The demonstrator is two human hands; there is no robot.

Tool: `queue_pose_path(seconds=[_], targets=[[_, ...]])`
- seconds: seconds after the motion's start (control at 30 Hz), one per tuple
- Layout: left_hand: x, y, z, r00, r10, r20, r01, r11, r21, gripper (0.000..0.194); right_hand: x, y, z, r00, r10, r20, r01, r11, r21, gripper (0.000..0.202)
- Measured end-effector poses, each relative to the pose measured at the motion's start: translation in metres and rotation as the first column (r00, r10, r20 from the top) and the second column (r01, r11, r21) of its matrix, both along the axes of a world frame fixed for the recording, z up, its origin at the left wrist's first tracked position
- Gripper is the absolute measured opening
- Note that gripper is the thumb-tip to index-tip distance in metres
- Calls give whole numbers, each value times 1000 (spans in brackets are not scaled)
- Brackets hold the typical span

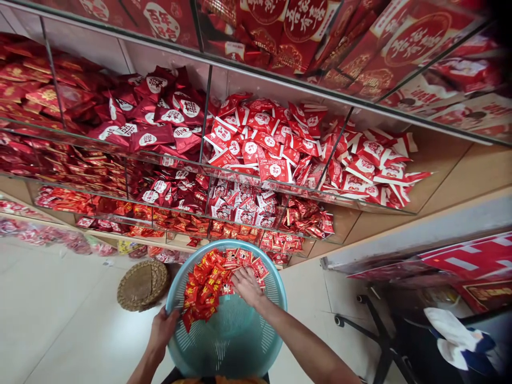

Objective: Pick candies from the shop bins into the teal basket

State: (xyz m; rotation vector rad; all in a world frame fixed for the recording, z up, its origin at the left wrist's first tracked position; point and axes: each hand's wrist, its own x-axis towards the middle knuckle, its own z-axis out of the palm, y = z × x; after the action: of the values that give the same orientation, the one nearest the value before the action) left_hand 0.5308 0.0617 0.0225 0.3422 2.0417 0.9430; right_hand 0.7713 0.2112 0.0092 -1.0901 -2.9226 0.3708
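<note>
A teal plastic basket (228, 341) with slotted sides sits low in front of me. My left hand (164, 328) is closed round its left rim. Inside, orange-red wrapped candies (202, 288) with yellow print lie heaped along the left side. Red and white candy packets (260, 266) lie at the back and right. Over these packets rests my right hand (246, 285), its fingers partly spread and touching them. The fingertips are partly lost among the wrappers, and I see nothing clearly gripped there.
Tiered shelves (236, 169) with clear dividers hold piles of red packets beyond the basket. A round woven stool (143, 285) stands on the tiled floor (80, 320) at left. To the right are a black chair base (380, 336) and a white and navy cloth (460, 336).
</note>
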Motion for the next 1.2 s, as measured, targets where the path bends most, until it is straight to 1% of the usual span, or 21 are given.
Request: queue_pose_path(seconds=[0.13,0.27,0.37,0.47,0.6,0.7,0.8,0.93,1.1,1.2], targets=[[0,-1,-1,999,-3,32,3,1000,12,38,4,-3,-7,999,35,-31,-34,999,12,25],[1,0,1,1000,1,30,-2,1000,16,36,11,4,-10,993,110,-52,-108,994,28,35],[4,1,6,1000,6,24,-6,1000,2,34,11,11,-8,988,142,-66,-139,989,41,35],[6,2,10,1000,12,26,-12,1000,-3,31,9,15,-5,982,187,-33,-185,981,52,33],[6,0,9,998,21,55,-23,1000,19,29,13,21,-7,976,219,12,-219,971,92,34],[4,-1,5,998,11,56,-12,999,31,29,20,30,-11,979,202,25,-204,970,130,28],[1,-1,3,999,9,45,-10,1000,27,31,27,34,-14,988,155,24,-157,977,148,18],[0,0,3,1000,8,24,-8,1000,8,32,27,33,-13,993,104,46,-111,976,186,28],[1,1,5,999,9,51,-10,1000,13,32,20,36,-11,999,-4,53,-9,971,237,35],[-2,2,3,999,7,51,-6,1000,-14,35,19,33,-11,999,4,41,-13,971,237,45]])
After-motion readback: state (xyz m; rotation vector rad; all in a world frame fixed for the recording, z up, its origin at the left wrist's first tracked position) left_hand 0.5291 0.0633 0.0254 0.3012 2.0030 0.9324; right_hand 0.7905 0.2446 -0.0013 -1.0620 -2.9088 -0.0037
